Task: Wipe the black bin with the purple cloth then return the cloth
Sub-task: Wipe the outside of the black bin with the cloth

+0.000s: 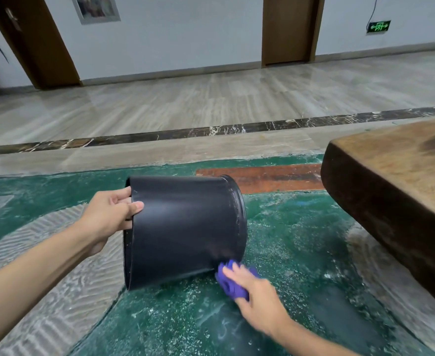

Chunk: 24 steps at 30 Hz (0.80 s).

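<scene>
A: Nearest the lens, my left hand (108,217) is clamped over the rim of the black bin (185,227), thumb outside and fingers inside, with the bin tipped on its side above the green floor (301,240).

B: And the right?

A: My right hand (255,296) is closed around the bunched purple cloth (226,278), pressed against the lower wall near the base.

B: Method?

A: Probably best: hold the rim firm, rotate the bin in stages, overlap strokes, and keep the cloth flat.
</scene>
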Tool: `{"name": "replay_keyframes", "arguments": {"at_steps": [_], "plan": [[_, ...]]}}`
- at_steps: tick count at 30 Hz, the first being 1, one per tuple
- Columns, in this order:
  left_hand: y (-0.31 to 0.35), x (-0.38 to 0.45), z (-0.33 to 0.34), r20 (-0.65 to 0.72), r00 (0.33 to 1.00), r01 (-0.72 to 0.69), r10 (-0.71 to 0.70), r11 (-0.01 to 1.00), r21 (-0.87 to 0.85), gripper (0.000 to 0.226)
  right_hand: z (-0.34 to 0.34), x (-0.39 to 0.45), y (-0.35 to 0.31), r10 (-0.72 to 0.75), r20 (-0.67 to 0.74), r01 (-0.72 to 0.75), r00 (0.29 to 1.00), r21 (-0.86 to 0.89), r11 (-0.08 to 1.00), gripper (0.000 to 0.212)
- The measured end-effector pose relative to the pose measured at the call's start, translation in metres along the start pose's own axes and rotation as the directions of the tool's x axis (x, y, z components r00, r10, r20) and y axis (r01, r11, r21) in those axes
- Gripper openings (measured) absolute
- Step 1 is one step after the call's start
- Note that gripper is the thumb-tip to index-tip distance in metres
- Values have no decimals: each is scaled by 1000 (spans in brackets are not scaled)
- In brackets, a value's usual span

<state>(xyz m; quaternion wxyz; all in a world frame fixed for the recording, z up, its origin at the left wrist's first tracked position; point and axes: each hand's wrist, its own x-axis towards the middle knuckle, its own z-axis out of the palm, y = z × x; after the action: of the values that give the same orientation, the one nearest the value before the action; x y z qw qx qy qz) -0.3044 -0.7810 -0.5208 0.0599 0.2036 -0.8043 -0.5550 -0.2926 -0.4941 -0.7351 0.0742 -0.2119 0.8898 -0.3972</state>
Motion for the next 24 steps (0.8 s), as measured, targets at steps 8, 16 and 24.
{"name": "replay_keyframes", "arguments": {"at_steps": [8,16,24], "plan": [[-1,-1,-3,20,1000,-4,3,999,42,47,-30,-10,7,242,-254,-130,936,391,911,26],[14,-5,17,45,998,-56,54,997,56,24,-73,-12,5,482,-354,-158,802,651,742,14],[22,-27,35,43,998,-53,50,995,83,69,-95,-21,-5,576,-324,-201,751,718,666,10]]}}
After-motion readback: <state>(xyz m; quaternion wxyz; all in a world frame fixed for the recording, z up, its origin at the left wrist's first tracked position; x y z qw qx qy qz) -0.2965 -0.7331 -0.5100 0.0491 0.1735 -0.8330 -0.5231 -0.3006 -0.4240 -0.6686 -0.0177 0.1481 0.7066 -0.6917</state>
